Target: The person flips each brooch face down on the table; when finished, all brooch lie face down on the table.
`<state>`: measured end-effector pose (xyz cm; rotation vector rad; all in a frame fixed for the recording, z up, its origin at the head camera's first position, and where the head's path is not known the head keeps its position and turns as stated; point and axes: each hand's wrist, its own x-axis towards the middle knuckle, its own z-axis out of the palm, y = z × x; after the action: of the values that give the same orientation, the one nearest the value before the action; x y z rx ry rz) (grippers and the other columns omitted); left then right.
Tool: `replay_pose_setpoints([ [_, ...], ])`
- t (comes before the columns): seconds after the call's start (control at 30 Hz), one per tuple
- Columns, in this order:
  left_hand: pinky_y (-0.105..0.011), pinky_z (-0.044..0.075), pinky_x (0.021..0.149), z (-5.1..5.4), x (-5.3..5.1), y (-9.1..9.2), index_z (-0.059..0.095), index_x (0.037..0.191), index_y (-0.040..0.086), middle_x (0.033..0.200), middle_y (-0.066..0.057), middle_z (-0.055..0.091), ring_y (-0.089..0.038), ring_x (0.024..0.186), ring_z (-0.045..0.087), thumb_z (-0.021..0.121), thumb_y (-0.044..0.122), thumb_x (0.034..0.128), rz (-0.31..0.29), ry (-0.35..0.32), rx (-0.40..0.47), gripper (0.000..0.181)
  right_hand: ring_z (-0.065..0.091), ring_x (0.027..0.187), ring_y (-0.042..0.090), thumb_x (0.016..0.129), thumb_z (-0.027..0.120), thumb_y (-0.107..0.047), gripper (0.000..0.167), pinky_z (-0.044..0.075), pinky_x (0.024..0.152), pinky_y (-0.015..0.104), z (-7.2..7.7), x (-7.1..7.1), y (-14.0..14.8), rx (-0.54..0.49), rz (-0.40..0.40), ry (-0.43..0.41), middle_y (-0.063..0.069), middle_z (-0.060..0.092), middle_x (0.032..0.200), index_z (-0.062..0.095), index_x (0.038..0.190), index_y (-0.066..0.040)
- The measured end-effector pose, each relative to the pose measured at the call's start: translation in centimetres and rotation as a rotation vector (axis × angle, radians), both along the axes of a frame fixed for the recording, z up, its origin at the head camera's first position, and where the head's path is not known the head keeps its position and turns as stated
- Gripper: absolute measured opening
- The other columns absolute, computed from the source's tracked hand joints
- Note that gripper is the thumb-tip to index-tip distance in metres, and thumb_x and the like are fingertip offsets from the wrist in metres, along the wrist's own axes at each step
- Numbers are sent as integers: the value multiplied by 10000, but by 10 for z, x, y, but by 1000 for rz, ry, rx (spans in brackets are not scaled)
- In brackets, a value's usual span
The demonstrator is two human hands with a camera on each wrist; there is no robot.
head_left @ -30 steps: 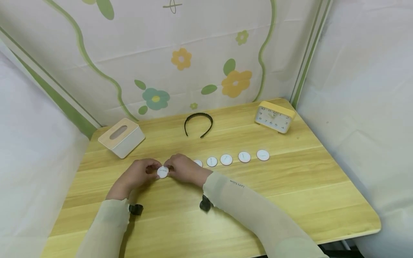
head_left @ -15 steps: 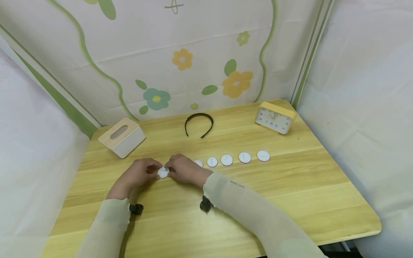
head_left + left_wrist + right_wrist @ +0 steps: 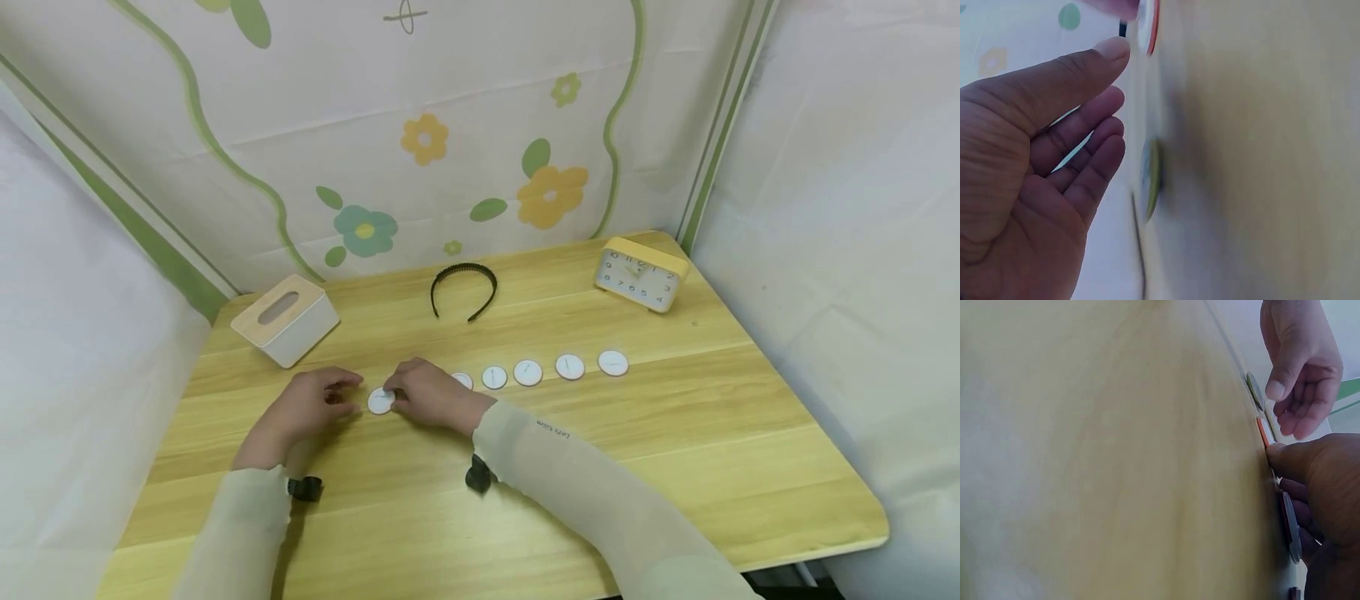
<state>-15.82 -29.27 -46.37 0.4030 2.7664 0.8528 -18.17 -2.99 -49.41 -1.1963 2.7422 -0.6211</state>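
A white round disc (image 3: 381, 401) with a thin line on its face lies on the wooden table. My right hand (image 3: 427, 392) pinches its right edge between thumb and fingers; the right wrist view shows the disc's red rim (image 3: 1263, 430) at the thumb tip. Left of it, apart from the disc, my left hand (image 3: 307, 408) hovers with loosely bent fingers and nothing between them. Close by that hand, the left wrist view shows a disc with a yellow-green edge (image 3: 1154, 178), hidden in the head view. Beneath my right fingers sits a dark-edged disc (image 3: 1291, 528).
Several similar discs (image 3: 528, 372) run in a row to the right, one partly covered by my right hand. Farther back stand a tissue box (image 3: 288, 321) at left, a black headband (image 3: 463, 268) in the middle and a yellow-topped clock (image 3: 641, 275) at right. A printed curtain (image 3: 465, 100) hangs behind.
My left hand has let go of the disc and drawn back slightly to the left, its fingers parting. The right hand stays at the disc, which lies nearly where it was.
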Motion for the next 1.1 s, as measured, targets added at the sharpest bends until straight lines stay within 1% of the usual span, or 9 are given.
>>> replay_pose_setpoints([
  [0.13,-648,535,1098,7,3,-16,686,1451,92,1502,-184,657,-470,1368,621,847,242,981,21,9,-45,519,662,1200,134,1078,718,-301,304,511,1117,263,1,1,1,6,-2,-5,-46,754,1254,767,1358,-192],
  [0.23,-678,491,1132,13,7,-27,631,1500,47,1566,-238,585,-514,1408,565,857,248,970,25,-10,-71,610,663,1192,133,1078,718,-294,294,510,1119,265,2,1,3,5,-4,-2,-48,757,1245,771,1349,-194],
  [0.37,-690,463,1152,15,13,-42,597,1511,-12,1547,-291,571,-538,1415,543,877,261,949,28,-43,-86,685,660,1172,130,1077,721,-294,278,511,1112,267,2,1,3,3,-1,9,-52,757,1227,778,1331,-198],
  [0.5,-688,462,1147,12,18,-49,628,1479,-21,1479,-290,623,-523,1384,575,871,250,953,37,-54,-93,639,647,1145,114,1080,713,-295,277,507,1098,261,2,0,2,12,5,11,-62,751,1212,777,1332,-200],
  [0.63,-678,474,1137,6,18,-52,665,1445,-4,1423,-256,677,-495,1342,620,855,209,965,39,-20,-88,559,645,1137,100,1079,711,-289,271,504,1095,251,1,1,1,16,7,12,-72,749,1197,779,1327,-205],
  [0.77,-657,498,1124,1,17,-49,696,1415,21,1391,-219,703,-467,1316,646,848,186,970,37,10,-72,498,649,1150,108,1079,711,-289,280,510,1089,251,2,1,1,12,1,8,-68,749,1210,776,1338,-202],
  [0.87,-657,511,1105,0,17,-46,715,1388,30,1369,-207,712,-464,1299,654,848,184,970,28,20,-67,465,647,1159,111,1080,709,-286,285,511,1088,251,2,1,1,4,1,0,-67,748,1219,774,1343,-201],
  [1.0,-650,522,1094,0,17,-43,738,1355,44,1349,-186,727,-451,1289,665,851,184,968,23,36,-74,427,633,1127,112,1085,697,-288,230,511,1070,262,2,1,1,-5,8,-6,-72,730,1156,780,1282,-202],
  [1.1,-647,520,1102,0,17,-41,744,1349,52,1343,-171,733,-445,1290,668,845,179,973,28,38,-77,410,625,1108,108,1088,692,-307,249,512,1060,266,1,0,0,-10,2,-17,-72,709,1118,768,1296,-194],
])
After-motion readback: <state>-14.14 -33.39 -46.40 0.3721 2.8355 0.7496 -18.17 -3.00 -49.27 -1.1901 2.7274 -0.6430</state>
